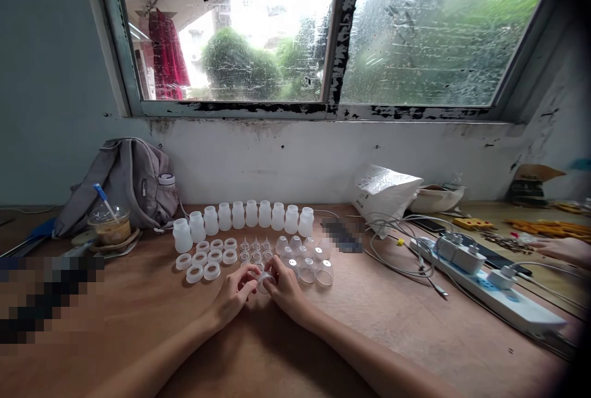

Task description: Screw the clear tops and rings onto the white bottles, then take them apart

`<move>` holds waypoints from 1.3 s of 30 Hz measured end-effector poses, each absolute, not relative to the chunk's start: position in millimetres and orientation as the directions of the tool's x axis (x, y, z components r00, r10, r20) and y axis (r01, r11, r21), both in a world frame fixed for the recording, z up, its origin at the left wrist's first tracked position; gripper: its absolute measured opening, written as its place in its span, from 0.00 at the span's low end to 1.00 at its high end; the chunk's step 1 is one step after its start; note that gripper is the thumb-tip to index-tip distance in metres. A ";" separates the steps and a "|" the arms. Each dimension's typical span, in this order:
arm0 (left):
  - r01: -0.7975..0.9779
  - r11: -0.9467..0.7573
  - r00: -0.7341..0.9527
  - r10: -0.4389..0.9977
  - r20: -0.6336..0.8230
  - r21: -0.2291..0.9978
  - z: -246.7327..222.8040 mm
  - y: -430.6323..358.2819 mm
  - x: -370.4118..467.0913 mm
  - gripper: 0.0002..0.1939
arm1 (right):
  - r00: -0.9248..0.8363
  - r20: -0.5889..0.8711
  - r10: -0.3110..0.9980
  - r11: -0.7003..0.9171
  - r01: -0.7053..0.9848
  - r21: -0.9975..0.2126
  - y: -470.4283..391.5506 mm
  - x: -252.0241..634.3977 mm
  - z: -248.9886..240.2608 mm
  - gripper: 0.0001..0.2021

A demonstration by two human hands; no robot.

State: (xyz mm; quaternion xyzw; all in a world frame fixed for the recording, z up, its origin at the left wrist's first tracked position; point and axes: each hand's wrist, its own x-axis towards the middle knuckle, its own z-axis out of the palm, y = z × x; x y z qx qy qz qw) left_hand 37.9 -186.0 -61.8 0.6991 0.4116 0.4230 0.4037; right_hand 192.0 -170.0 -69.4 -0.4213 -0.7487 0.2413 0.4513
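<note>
My right hand [285, 292] pinches a small translucent round bottle part [265, 284] low over the table. Curled close on its other side, my left hand [236, 294] has thumb and fingers drawn together; what lies between them is too small to make out. Just beyond my fingers stand several clear silicone bottle nipples [255, 245], partly hidden by my hands. White screw rings [212, 271] lie in rows to the left. Clear domed caps [324, 272] are grouped at the right, close to my right hand. Behind everything, small frosted baby bottles [237, 215] form a curved row, open ends up.
A grey backpack [133, 182] and a drink cup [111, 225] are at the left. To the right lie looped cables [392, 256], a white power strip [503, 299] and a silvery bag [385, 191]. Another person's hand [563, 250] shows at the far right.
</note>
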 end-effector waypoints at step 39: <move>0.591 -0.531 0.168 0.817 0.551 0.607 -53.3 -159.6 7.3 0.12 | -0.302 0.482 0.822 0.568 0.497 -0.656 -166.6 201.4 -76.9 0.16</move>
